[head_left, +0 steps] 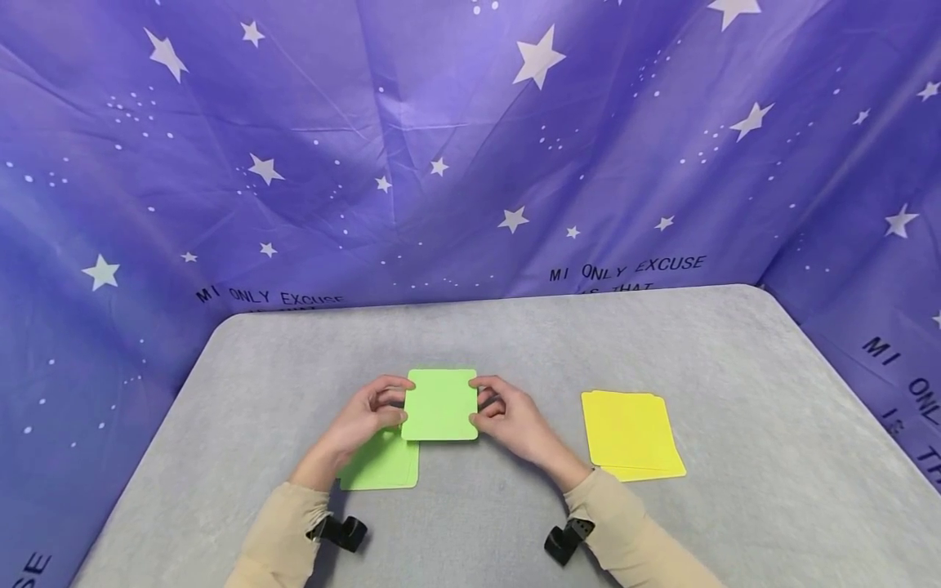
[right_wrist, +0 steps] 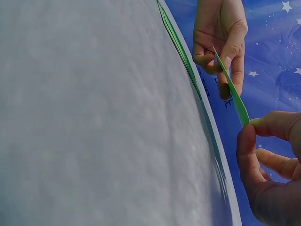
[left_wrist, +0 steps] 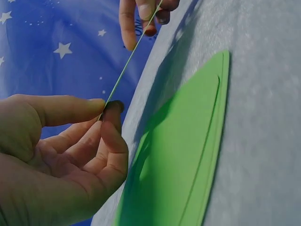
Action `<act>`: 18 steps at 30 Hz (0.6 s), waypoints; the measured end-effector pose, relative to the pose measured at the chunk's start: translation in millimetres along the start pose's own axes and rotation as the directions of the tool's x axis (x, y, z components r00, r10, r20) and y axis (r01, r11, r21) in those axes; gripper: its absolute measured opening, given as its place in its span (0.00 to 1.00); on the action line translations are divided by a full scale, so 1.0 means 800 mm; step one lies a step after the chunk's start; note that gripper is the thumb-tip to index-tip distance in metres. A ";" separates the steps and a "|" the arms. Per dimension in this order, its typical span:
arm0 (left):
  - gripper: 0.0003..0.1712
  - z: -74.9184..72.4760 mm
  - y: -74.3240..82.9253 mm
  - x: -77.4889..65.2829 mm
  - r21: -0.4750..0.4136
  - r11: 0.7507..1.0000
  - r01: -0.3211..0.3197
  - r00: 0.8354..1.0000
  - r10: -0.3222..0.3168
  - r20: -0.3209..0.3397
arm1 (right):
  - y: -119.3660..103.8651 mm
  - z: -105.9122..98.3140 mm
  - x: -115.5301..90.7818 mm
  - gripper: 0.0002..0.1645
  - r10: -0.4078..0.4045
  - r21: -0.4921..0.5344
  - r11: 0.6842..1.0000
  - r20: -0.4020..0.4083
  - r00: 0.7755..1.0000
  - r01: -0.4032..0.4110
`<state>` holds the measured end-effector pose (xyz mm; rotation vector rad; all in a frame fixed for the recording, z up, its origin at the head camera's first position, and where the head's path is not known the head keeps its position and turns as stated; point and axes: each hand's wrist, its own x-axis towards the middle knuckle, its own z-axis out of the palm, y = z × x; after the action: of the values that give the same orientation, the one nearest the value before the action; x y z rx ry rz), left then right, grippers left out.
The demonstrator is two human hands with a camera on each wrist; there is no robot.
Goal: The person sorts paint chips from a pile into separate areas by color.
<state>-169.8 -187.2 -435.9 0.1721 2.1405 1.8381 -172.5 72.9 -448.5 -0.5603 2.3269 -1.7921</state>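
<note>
A square green card (head_left: 440,405) with rounded corners is held up between both hands, over the table's middle. My left hand (head_left: 371,415) pinches its left edge between thumb and fingers. On the opposite edge, my right hand (head_left: 512,416) has the same kind of pinch. Seen edge-on in the left wrist view, the card (left_wrist: 123,70) is a thin line raised above the table. Below and beside my left hand lies a stack of green cards (head_left: 381,465), partly hidden by that hand and the held card. The right wrist view shows the stack's layered edge (right_wrist: 181,49).
To the right of my right hand, a slightly uneven stack of yellow cards (head_left: 631,430) lies on the grey table (head_left: 507,523). A purple star-patterned cloth (head_left: 441,122) hangs behind and around the table. Each wrist bears a black camera (head_left: 345,532).
</note>
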 end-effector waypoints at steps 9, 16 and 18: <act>0.29 -0.016 -0.005 -0.018 0.054 0.998 0.012 1.000 -0.014 0.023 | -0.004 0.017 -0.001 0.28 0.008 -0.017 1.000 0.029 1.000 -0.008; 0.30 -0.031 -0.011 -0.031 0.076 0.997 -0.003 0.999 0.000 0.043 | -0.009 0.030 -0.001 0.27 0.007 -0.029 1.000 0.048 0.999 -0.005; 0.30 -0.035 -0.014 -0.035 0.073 0.997 0.000 0.999 -0.003 0.040 | -0.009 0.034 -0.001 0.27 0.012 -0.039 0.999 0.055 0.998 -0.010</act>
<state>-150.7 -223.7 -438.9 0.2216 2.1812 1.7417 -161.3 47.3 -449.4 -0.5939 2.3285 -1.7079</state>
